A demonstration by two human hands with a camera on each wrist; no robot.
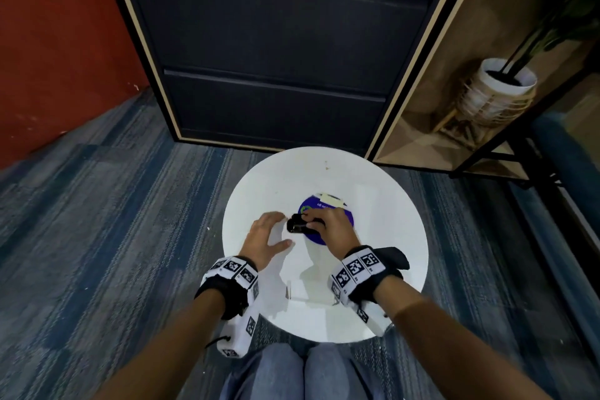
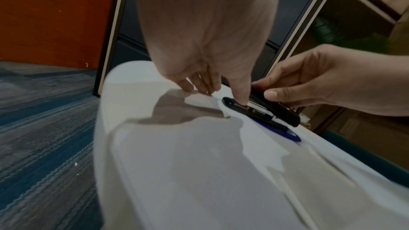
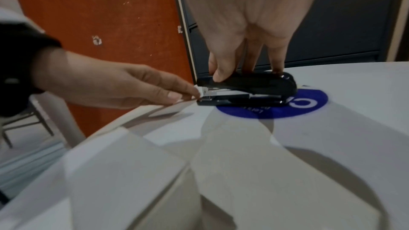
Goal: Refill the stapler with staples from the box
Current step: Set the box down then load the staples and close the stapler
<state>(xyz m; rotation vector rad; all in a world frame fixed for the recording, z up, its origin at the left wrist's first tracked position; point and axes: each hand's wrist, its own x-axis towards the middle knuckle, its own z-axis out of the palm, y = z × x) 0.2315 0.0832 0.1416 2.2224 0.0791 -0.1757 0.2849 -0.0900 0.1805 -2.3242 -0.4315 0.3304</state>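
A black stapler lies on the blue round sticker of the white round table. My right hand grips the stapler from above, thumb on the near side and fingers over the top. My left hand reaches in from the left with straight fingers. Its fingertips touch a small white piece at the stapler's front end. In the left wrist view the index finger rests on the front of the stapler. A small pale box-like thing lies just behind the sticker.
A dark drawer cabinet stands behind the table. At the right, a shelf holds a potted plant. There is a red wall at the left and striped blue carpet all round. My knees sit under the near edge.
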